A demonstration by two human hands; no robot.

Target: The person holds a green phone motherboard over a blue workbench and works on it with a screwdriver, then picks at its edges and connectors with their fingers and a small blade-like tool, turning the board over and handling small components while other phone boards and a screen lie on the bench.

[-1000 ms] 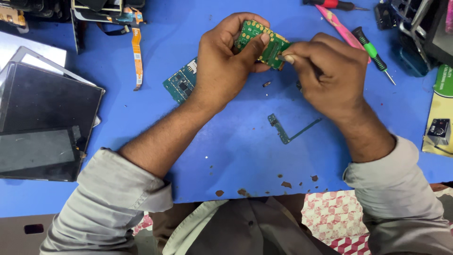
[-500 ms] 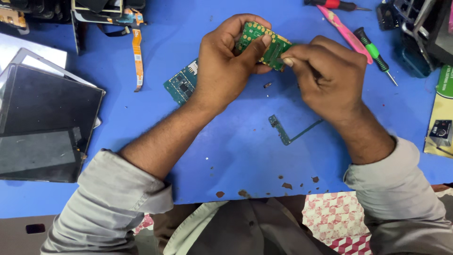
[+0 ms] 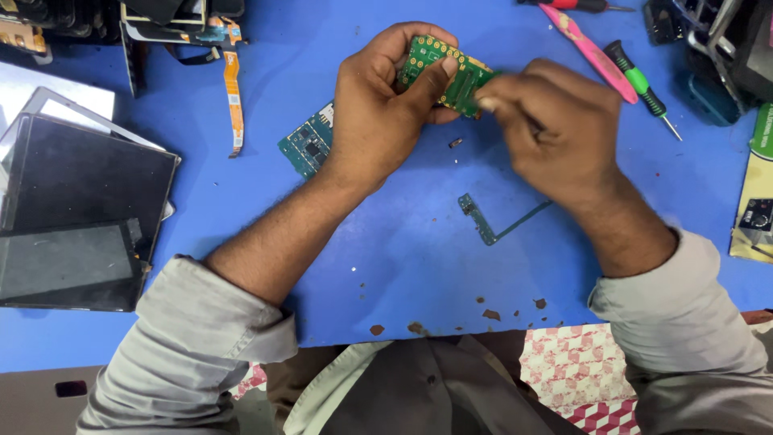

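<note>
small green circuit board [image 3: 448,74], gold pads, tilted

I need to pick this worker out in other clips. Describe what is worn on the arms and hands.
Both hands, left hand and right hand, are bare: no gloves, rings or watch show. Each arm wears a light grey long sleeve, the left sleeve pushed up near the elbow, the right sleeve ending lower on the forearm. Forearms are otherwise uncovered.

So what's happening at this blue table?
A person holds a small green circuit board up over a blue table. The left hand grips it, thumb across its face, while the right hand pinches its right edge. A second board and a thin green strip part lie below. Screwdrivers lie to the right, dark screens to the left.
</note>
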